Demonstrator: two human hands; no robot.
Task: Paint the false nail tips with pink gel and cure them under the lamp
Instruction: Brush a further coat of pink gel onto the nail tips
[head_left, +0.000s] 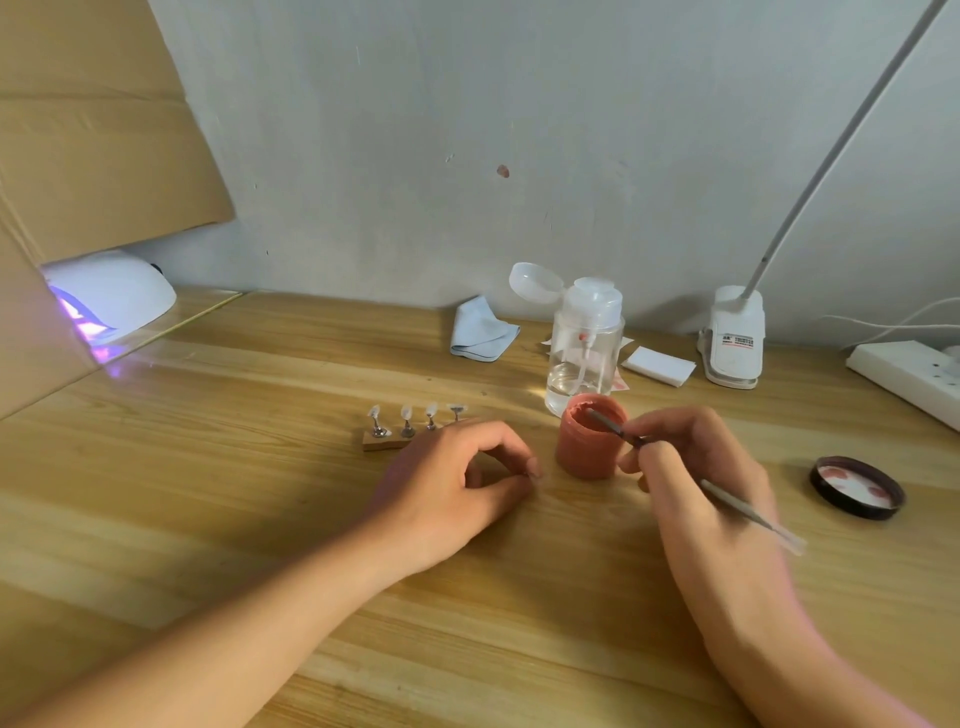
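My right grip (711, 499) is closed around the brush (743, 506), pinched near its front end between thumb and fingers, with the handle running back over my hand. The bristle end dips into the open jar of pink gel (587, 452), which stands just ahead and to the left of that grip. My left grip (447, 493) lies on the wooden surface (260, 467) on the jar's other side, fingers loosely curled with nothing in them. Its knuckles cover the right end of the wooden holder (382, 441); whether they press on it I cannot tell. Four pale nail tips (415, 413) stand upright on small metal stems along that holder, just beyond my left grip. The jar's lid (857, 493) lies upside down to the right of my right grip, smeared pink inside. Behind the jar, touching or nearly so, is a clear pump bottle (584, 353) with its cap flipped back. Far off to the left of my left grip, the curing lamp (114, 296) glows violet under a cardboard flap (93, 130).
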